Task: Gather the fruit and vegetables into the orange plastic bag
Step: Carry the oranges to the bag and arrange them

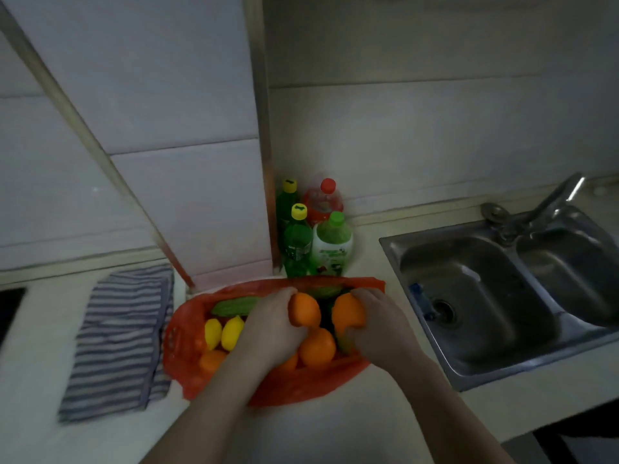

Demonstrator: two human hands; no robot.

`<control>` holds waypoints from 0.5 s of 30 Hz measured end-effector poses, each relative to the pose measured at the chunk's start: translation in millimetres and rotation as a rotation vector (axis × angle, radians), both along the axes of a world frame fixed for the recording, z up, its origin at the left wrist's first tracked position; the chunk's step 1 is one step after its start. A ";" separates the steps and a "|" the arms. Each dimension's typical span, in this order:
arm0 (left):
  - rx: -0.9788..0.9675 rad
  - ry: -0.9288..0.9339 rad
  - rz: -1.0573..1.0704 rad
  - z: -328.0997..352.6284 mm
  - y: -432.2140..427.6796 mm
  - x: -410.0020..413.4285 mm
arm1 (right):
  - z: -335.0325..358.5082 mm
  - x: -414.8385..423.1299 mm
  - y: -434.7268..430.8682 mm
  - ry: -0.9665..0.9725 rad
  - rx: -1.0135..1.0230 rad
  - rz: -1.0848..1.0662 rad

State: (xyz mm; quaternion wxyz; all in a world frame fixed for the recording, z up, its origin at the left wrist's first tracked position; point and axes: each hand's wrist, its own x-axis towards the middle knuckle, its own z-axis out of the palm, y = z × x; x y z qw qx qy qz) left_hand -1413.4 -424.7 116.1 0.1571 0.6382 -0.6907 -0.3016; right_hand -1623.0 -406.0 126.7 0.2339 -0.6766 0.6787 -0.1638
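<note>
The orange plastic bag (187,349) lies open on the counter in front of me. Inside it I see two lemons (223,332), a green cucumber (234,305) along the far side and several oranges (316,348). My left hand (271,326) grips an orange (304,309) over the bag's middle. My right hand (382,326) grips another orange (346,311) right beside it. Both hands are inside the bag's mouth, and they hide part of its contents.
Several bottles (331,246) with yellow, red and green caps stand in the corner just behind the bag. A striped cloth (120,339) lies to the left. A steel double sink (495,296) with a tap (536,209) is on the right. The counter edge runs at lower right.
</note>
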 end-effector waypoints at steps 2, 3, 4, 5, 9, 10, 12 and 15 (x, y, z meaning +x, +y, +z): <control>0.074 0.008 0.065 -8.1 -5.7 -9.3 | -12.6 -8.4 -17.1 -0.015 0.029 0.046; 0.109 0.016 0.096 -11.7 -9.3 -13.2 | -18.4 -12.0 -25.0 -0.015 0.042 0.069; 0.143 0.024 0.123 -15.2 -13.6 -16.6 | -23.9 -15.3 -33.1 -0.013 0.057 0.095; 0.179 0.030 0.143 -18.3 -18.1 -19.4 | -28.7 -17.8 -40.5 -0.012 0.079 0.117; 0.287 0.030 0.211 -27.9 -32.6 -28.1 | -42.1 -24.1 -64.4 -0.034 0.161 0.174; 0.298 0.022 0.225 -30.0 -35.0 -29.8 | -44.4 -24.6 -69.4 -0.038 0.173 0.177; 0.306 0.017 0.246 -33.2 -38.5 -33.0 | -48.9 -25.4 -77.2 -0.033 0.170 0.189; 0.263 0.036 0.264 -37.8 -42.1 -39.0 | -55.4 -27.3 -84.0 -0.011 0.118 0.215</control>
